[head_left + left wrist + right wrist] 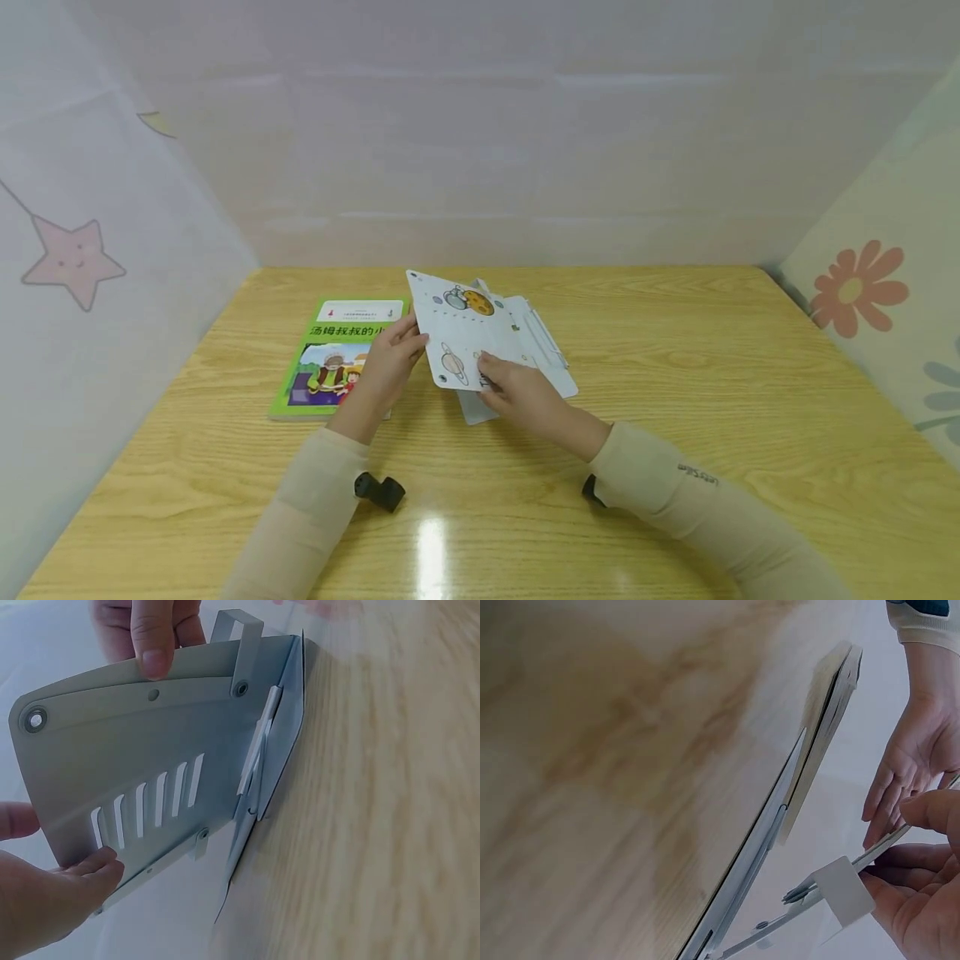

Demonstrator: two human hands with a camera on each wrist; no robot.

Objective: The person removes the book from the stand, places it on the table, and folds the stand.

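Note:
A white metal folding book stand [491,329], printed with planets and a little astronaut, is held partly unfolded over the table. My left hand [390,358] grips the left edge of its raised panel, thumb on the printed face. At the near edge, my right hand [525,400] pinches the same panel between thumb and fingers. The left wrist view shows the panel's plain back with slanted slots [150,799] and a bent metal tab [246,656]. The second panel [551,354] angles away underneath, low over the wood.
A green picture book [300,392] lies to the left, partly behind my left hand and forearm. The wooden table [712,350] meets a pale cloth backdrop [510,167] at the back and sides. Black devices [380,492] are strapped at both sleeves.

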